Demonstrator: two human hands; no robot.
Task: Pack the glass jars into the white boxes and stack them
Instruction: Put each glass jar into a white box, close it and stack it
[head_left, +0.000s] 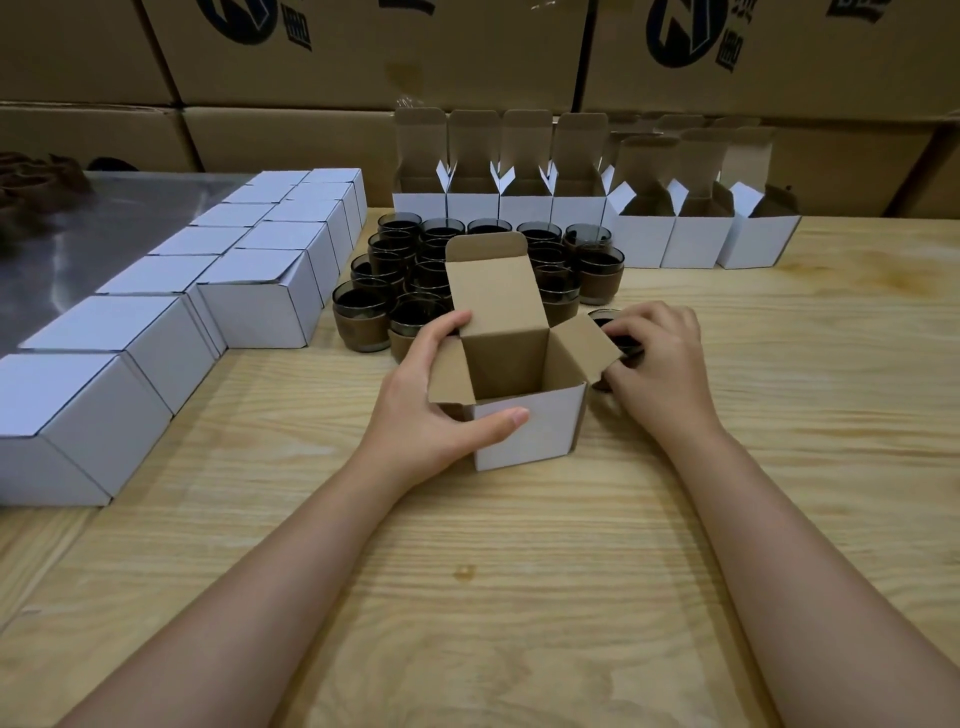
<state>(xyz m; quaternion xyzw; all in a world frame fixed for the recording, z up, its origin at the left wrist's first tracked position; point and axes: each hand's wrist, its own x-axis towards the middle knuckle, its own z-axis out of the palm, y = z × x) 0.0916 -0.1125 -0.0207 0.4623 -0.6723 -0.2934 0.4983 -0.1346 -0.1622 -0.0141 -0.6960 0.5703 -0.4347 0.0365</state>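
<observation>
**Open box in the left hand, jar under the right**

Between the two hands, on the wood: one white box (530, 431), square, smooth white outside and plain brown cardboard inside. All flaps open, the long tuck lid upright at the far side. Inside, only bare brown walls in view. Held by the left hand (431, 395), thumb flat on the white front face, fingers curled round the left flap.

Just right of the box, partly behind its right flap: a glass jar (605, 317), dark and round, mostly hidden by the right hand (660, 358), with fingers curled round its rim and side.

Beyond the hands, a tight cluster of other jars (415, 260): smoky dark glass, open mouths, each with a matte brown band round the lower half. Farther beyond, a row of open boxes (524, 205) with lids upright, contents not possible to tell from here.

Left of the left hand, closed boxes (260, 306) in two long rows, lids tucked in, next to a shiny grey metal surface (104, 234).

Under both forearms, a pale wooden table (519, 571) with strong grain and one small dark knot.

At the very back, big brown cartons (363, 52) stacked like a wall. Printed on them, a dark blue round logo and blocky dark characters, too cut off and blurred to read.
</observation>
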